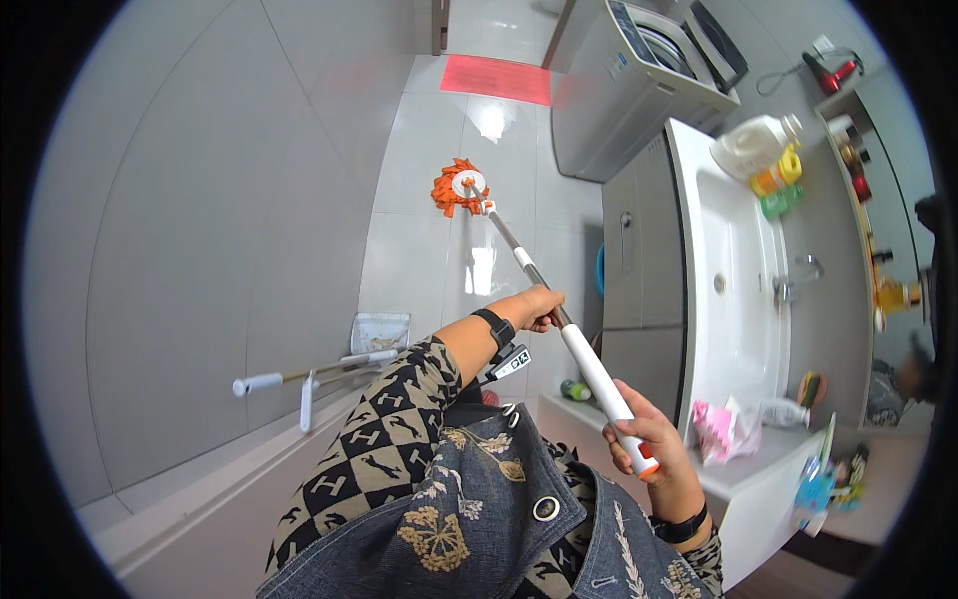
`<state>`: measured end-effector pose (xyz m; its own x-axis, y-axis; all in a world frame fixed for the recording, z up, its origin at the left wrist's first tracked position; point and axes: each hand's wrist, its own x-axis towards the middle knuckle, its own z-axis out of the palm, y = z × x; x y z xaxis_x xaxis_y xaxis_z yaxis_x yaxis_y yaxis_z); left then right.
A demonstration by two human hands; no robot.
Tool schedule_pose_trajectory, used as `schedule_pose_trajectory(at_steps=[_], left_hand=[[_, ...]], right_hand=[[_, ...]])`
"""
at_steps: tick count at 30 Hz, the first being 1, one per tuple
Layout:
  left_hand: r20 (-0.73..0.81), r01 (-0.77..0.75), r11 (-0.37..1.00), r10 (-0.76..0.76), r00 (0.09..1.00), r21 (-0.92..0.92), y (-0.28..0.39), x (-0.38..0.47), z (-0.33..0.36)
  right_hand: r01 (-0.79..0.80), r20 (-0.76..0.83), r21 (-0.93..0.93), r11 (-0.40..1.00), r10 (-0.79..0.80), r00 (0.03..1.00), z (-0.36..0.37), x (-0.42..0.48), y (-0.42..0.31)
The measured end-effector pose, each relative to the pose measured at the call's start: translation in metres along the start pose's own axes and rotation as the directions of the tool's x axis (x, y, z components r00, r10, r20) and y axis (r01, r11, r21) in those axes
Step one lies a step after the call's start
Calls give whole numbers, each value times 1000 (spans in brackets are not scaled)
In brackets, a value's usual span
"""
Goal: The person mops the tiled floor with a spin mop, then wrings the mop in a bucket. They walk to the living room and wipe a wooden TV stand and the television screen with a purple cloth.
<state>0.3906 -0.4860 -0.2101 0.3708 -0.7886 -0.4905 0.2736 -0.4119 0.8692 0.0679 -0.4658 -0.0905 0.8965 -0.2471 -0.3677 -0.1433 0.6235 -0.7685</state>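
Note:
A mop (593, 368) with a metal pole and a white grip runs from lower right to upper left. Near the white grip's orange end, my right hand (653, 434) is closed around it. Farther down, my left hand (540, 307) wraps the metal part of the pole. The orange mop head (450, 187), with a white round plate, rests on the tiled floor (412, 258). Both wrists wear black bands.
A long-handled dustpan (380, 333) stands by the left wall. On the right are a washing machine (599, 112), a cabinet (644, 247) and a white sink (737, 314) with bottles on its edge. A red mat (495, 78) lies by the doorway.

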Motion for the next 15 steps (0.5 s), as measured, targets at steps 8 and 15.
schedule_pose_trajectory(at_steps=[8,15], left_hand=[[18,182,983,-182,983,10,8,-23,13],[93,387,921,-390,916,47,63,-7,-5]], right_hand=[[-157,-210,-60,986,141,967,66,-52,-45],[-455,-412,-299,839,316,854,135,-96,-183]])
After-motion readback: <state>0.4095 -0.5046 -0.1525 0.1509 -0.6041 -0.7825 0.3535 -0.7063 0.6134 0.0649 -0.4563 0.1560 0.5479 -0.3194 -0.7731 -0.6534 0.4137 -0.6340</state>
